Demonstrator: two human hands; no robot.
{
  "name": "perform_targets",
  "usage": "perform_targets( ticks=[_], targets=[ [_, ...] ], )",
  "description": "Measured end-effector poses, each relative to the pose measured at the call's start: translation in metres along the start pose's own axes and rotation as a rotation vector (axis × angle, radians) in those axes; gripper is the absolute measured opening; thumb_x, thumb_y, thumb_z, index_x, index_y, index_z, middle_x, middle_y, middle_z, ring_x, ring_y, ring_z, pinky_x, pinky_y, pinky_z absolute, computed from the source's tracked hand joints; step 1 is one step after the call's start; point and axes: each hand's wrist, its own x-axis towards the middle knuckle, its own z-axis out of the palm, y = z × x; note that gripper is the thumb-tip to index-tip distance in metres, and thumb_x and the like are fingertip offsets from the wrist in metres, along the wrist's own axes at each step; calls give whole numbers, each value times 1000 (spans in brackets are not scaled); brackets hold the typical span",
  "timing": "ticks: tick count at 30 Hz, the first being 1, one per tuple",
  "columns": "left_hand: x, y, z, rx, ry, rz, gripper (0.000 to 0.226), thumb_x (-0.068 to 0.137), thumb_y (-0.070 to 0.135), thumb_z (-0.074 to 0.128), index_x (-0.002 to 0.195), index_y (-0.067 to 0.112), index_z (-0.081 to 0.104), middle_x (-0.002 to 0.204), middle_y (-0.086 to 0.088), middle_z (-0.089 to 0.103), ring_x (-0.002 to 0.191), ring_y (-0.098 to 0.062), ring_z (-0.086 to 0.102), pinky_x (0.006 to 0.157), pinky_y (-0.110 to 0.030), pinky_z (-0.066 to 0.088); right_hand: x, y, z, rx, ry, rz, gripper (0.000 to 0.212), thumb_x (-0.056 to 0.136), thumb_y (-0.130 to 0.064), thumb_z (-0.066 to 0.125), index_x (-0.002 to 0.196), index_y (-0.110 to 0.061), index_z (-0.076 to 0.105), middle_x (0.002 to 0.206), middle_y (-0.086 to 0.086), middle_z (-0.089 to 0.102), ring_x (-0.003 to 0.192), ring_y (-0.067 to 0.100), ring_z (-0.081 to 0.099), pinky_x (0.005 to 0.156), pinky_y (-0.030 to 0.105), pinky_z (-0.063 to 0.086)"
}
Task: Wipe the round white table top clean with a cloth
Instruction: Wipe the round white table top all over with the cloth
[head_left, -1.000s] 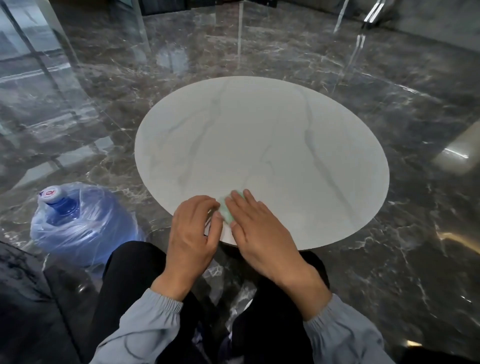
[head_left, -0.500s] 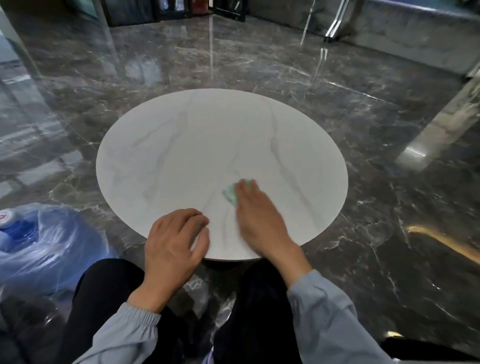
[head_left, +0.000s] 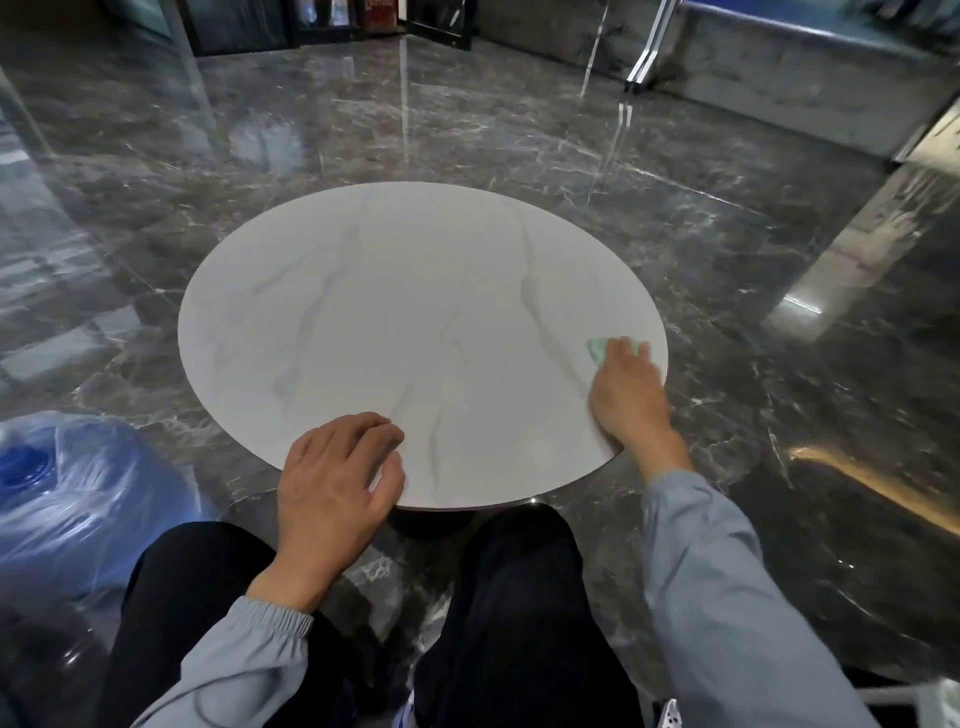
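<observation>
The round white table top (head_left: 395, 312) with grey veins fills the middle of the view. A small pale green cloth (head_left: 597, 347) lies at its right edge, mostly hidden under my right hand (head_left: 626, 392), which presses it flat onto the surface with straight fingers. My left hand (head_left: 332, 483) rests on the near edge of the table top, fingers loosely curved and holding nothing.
A blue water jug wrapped in clear plastic (head_left: 67, 493) stands on the floor at the left. Glossy dark marble floor (head_left: 727, 260) surrounds the table. My knees in black trousers (head_left: 509, 597) sit under the near edge. Metal legs (head_left: 644, 47) stand far back right.
My right hand has slid the cloth from the near middle of the table top out to its right edge. My left hand stays at the near edge. The view has tilted up.
</observation>
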Motion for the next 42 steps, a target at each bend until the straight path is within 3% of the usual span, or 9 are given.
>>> perform_targets(
  ticks=[6,11,17,21,27,33,37,40,42],
  targets=[
    [-1,-2,2,13,-8,-4,24,90,27,60,109,24,75,118,7,69,112,-18,63,98,-36,40,-48,-85,19,82,-132,-470,51,110,-19,24,160,-10,22,169,6,17,157,27,7,125,41,17],
    [-1,-3,3,14,-3,7,24,91,28,60,109,24,75,119,6,70,112,-20,64,97,-36,41,-12,-8,-1,14,-28,-239,52,104,-6,29,156,-4,24,164,16,25,153,39,19,118,49,29],
    [0,-2,4,13,16,15,23,91,27,60,108,23,75,118,6,70,112,-19,65,97,-36,42,23,44,-6,-49,-19,-6,50,103,-6,27,152,-4,29,162,17,26,153,41,14,123,52,20],
    [1,0,3,14,6,-3,23,91,28,59,107,24,75,117,7,69,112,-17,64,98,-36,41,-16,-43,11,18,-12,-273,41,96,-4,36,137,-6,41,139,16,44,130,42,42,98,49,40],
    [0,-5,4,26,1,23,23,91,28,60,108,24,74,118,7,69,112,-18,65,97,-38,42,-132,-129,36,108,-85,-637,57,108,-19,35,161,-9,20,169,8,18,157,29,10,123,40,19],
    [-1,-4,3,16,6,23,20,91,26,61,107,24,74,118,8,69,112,-16,64,97,-34,40,-66,-25,5,65,-49,-325,51,103,-2,33,154,-8,30,158,15,33,147,41,29,113,49,36],
    [0,-3,4,18,8,8,20,90,26,61,106,24,74,116,8,69,110,-16,64,95,-35,41,-42,19,-3,37,-32,-74,54,107,-12,27,160,-11,20,170,6,16,157,32,6,126,45,15],
    [0,-1,5,25,13,-7,20,91,27,59,105,25,74,115,9,69,109,-16,64,95,-36,40,-57,-26,11,22,31,-167,50,97,-2,37,147,-6,34,153,12,35,146,43,27,112,50,36],
    [0,-1,4,26,13,-11,21,91,28,59,106,26,74,116,9,69,110,-16,64,96,-36,41,-83,-65,20,61,-20,-292,52,100,-8,36,151,-7,30,160,12,30,151,42,22,115,49,33]
  ],
)
